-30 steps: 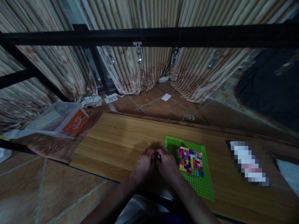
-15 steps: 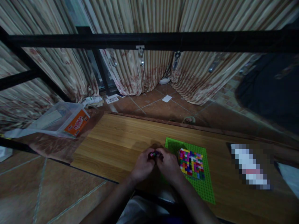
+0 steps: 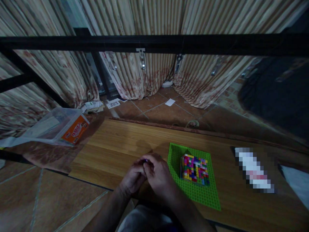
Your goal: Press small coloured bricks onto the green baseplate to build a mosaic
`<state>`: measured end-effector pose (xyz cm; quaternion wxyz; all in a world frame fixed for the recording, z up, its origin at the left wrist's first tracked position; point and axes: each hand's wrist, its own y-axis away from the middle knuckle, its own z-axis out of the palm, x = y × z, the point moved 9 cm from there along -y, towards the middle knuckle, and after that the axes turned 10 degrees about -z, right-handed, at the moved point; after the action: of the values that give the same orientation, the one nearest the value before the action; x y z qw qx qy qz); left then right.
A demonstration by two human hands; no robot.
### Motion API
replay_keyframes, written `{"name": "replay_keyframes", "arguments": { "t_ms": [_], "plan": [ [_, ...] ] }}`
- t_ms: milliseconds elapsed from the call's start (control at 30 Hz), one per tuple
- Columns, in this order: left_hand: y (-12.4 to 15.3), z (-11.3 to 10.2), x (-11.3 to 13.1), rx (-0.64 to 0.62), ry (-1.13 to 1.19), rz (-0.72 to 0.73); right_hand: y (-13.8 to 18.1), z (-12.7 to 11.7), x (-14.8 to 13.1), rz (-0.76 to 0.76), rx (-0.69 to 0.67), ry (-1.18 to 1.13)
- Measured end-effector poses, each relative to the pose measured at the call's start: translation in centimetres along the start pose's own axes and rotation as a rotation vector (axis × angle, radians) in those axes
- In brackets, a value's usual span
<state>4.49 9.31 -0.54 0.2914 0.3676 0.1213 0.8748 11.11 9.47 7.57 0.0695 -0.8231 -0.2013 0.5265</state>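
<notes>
My left hand (image 3: 131,178) and my right hand (image 3: 158,175) are pressed together over the wooden board (image 3: 116,145), fingers closed round a small cluster of coloured bricks (image 3: 145,160) that barely shows between them. Just to the right lies a green baseplate (image 3: 193,190). On it stands a multicoloured block of stacked bricks (image 3: 195,169), a short gap from my right hand.
A clear plastic box with an orange label (image 3: 58,129) lies on the floor at the left. A black metal bar (image 3: 154,43) crosses the view in front of striped curtains. A blurred-out flat object (image 3: 253,170) lies on the board at the right, with a dark bundle (image 3: 277,93) beyond.
My joined hands have shifted left, away from the baseplate, and my right hand now covers more of the small bricks. The stacked block has not moved on its plate.
</notes>
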Motion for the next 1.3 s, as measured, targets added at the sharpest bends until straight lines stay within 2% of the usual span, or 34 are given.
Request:
{"name": "replay_keyframes", "arguments": {
  "t_ms": [100, 167, 267, 333, 433, 600, 733, 900, 1033, 1167, 1300],
  "plan": [
    [0.2, -0.4, 0.3, -0.041, 0.059, -0.002, 0.2, -0.6, -0.6, -0.013, 0.038, -0.111],
    [0.4, -1.0, 0.5, -0.028, 0.113, -0.002, 0.6, -1.8, -0.1, -0.001, 0.093, -0.108],
    [0.6, -2.0, 0.7, 0.019, 0.185, -0.016, 1.4, -4.1, 2.3, 0.087, 0.164, 0.122],
    [0.8, -2.4, 1.0, 0.036, 0.218, -0.017, 1.7, -4.6, 3.8, 0.143, 0.125, 0.325],
    [1.1, -2.5, 1.6, 0.049, 0.258, -0.01, 1.7, -3.8, 5.7, 0.2, -0.002, 0.524],
    [1.1, -2.5, 2.0, 0.101, 0.343, -0.028, 1.3, -2.0, 7.3, 0.249, -0.113, 0.583],
    [0.6, -2.5, 1.6, 0.119, 0.437, -0.077, 0.8, -1.6, 7.8, 0.211, -0.127, 0.57],
    [0.2, -1.8, 1.0, 0.073, 0.521, -0.134, 0.6, -2.1, 7.2, 0.1, -0.034, 0.571],
    [0.1, -1.5, 0.6, 0.042, 0.585, -0.138, -0.1, -1.0, 6.8, 0.062, -0.04, 0.511],
    [0.2, -2.3, 0.3, 0.146, 0.59, -0.125, -0.9, 0.3, 7.2, 0.093, -0.081, 0.498],
    [0.3, -2.8, 0.4, 0.221, 0.554, -0.1, -0.9, -0.3, 6.2, 0.092, -0.061, 0.476]
  ]
}}
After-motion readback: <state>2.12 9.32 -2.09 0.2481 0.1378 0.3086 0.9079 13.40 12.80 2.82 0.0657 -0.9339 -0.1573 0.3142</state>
